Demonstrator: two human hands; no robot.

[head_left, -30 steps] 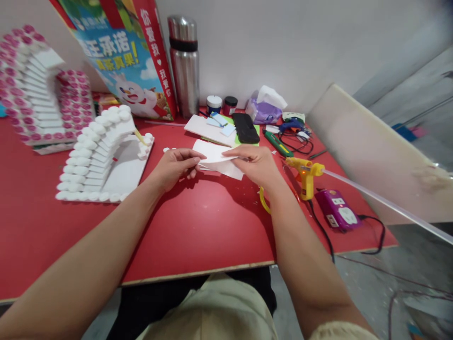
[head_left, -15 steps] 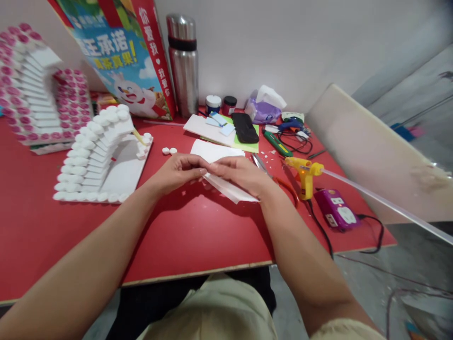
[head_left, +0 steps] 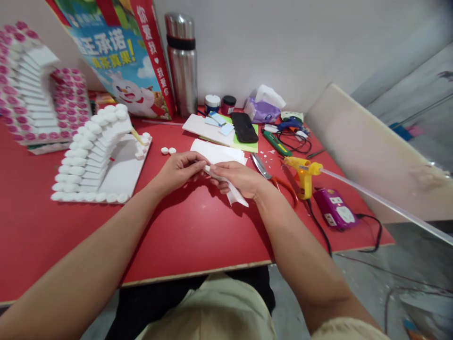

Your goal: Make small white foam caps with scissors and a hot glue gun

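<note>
Between both hands, above the red table [head_left: 201, 236], is a thin white paper strip [head_left: 236, 195]. My left hand [head_left: 177, 173] pinches its gathered end between thumb and fingers. My right hand [head_left: 240, 177] is closed round the strip close beside the left fingertips, and the loose tail hangs down toward me below the palm. Behind the hands lies a stack of white paper sheets [head_left: 215, 151]. Two small white round pieces [head_left: 164, 150] sit to the left of the stack. The fingertips partly hide the gathered end.
At left stand a white staircase model [head_left: 95, 160] and a pink-and-white one [head_left: 38, 104]. Pliers [head_left: 262, 166], a yellow glue gun [head_left: 302, 174] and a purple power socket [head_left: 336, 208] lie at right. A steel flask [head_left: 183, 71] and black phone [head_left: 244, 127] are behind.
My right hand has turned and its fingers now curl under the strip. The strip's tail has swung from pointing right to hanging more downward and looks narrower.
</note>
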